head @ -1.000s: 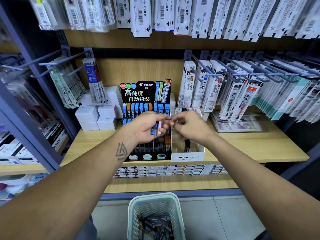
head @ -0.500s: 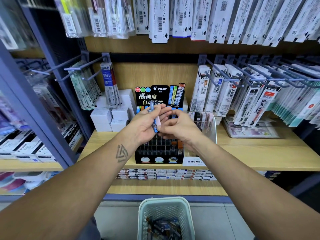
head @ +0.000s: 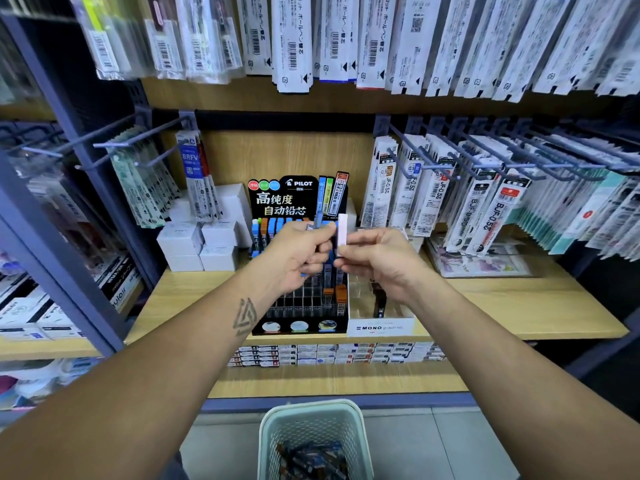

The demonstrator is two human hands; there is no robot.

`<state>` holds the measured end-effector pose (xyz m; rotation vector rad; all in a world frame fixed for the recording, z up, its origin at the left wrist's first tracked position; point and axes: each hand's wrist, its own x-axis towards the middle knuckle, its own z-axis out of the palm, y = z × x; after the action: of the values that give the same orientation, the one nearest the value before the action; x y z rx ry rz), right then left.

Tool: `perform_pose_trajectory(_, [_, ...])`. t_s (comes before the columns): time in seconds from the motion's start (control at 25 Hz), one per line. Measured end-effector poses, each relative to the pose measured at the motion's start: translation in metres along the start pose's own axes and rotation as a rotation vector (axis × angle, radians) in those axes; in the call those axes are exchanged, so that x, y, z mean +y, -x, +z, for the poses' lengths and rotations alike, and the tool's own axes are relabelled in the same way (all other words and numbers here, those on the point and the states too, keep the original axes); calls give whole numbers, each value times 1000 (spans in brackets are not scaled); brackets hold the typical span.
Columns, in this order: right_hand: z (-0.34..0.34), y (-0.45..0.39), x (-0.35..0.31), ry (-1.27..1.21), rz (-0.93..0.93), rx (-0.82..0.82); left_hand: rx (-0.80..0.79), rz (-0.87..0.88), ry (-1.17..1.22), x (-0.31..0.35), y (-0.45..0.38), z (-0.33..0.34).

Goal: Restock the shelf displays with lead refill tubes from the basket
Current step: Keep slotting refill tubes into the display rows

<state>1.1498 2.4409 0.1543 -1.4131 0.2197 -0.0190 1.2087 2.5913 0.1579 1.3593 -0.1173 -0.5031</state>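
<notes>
Pale pink lead refill tube (head: 342, 233) upright between both hands, in front of the black Pilot display (head: 299, 271), above its slots. Right hand (head: 379, 263) pinches the pink tube near its lower end with thumb and fingertips. Left hand (head: 299, 254) curled around a small bunch of blue tubes (head: 318, 225), blue tips sticking out above and below the fist. Hands nearly touching each other at the pink tube.

Pilot display sits on the wooden shelf (head: 519, 306), back rows filled with blue and orange tubes, many front slots look dark and unfilled; a few orange tubes (head: 337, 294) at its right front corner. Clear Mono display box (head: 381, 327) touching the Pilot display's right side, one dark tube inside, contents otherwise hard to read.

Mint-green mesh basket (head: 311, 420) low in the middle of the view, on the floor below the arms, holds a pile of dark and blue tubes (head: 311, 460).

White small boxes (head: 197, 244) stacked left of the Pilot display. Hanging refill packs on pegs: BRFV packs (head: 194, 174) upper left, JF-0.5 and BJF-0.5 packs (head: 450, 199) to the right. Row of white carded packs (head: 346, 39) hangs along the top. Lower shelf edge shows a row of small flat boxes (head: 329, 355). Left forearm has a triangle tattoo (head: 245, 317).
</notes>
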Motion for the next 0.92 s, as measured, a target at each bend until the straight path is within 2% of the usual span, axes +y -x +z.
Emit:
perform_pose_trajectory(0.12, [-14, 5, 1, 63, -16, -8, -56, -8, -82, -7, -2, 16])
perform_pose_trajectory(0.28, [-39, 7, -10, 180, -100, 87, -161, -94, -34, -12, -6, 28])
perform_pose_trajectory(0.44, [-55, 6, -12, 56, -212, -43, -335, -208, 71, -18, -6, 38])
perform_pose_trajectory(0.52, [-59, 4, -10, 57, -244, -35, -345, -260, 162, -19, -7, 44])
perform_pose_trajectory(0.6, [-64, 2, -13, 77, -257, 40, -345, -293, 200, -19, -8, 48])
perform_pose_trajectory(0.72, [-72, -3, -13, 130, -251, 133, -320, -288, 148, -22, -10, 48])
perform_pose_trajectory(0.92, [-80, -9, -13, 252, -263, 156, -268, -282, 74, -22, -13, 47])
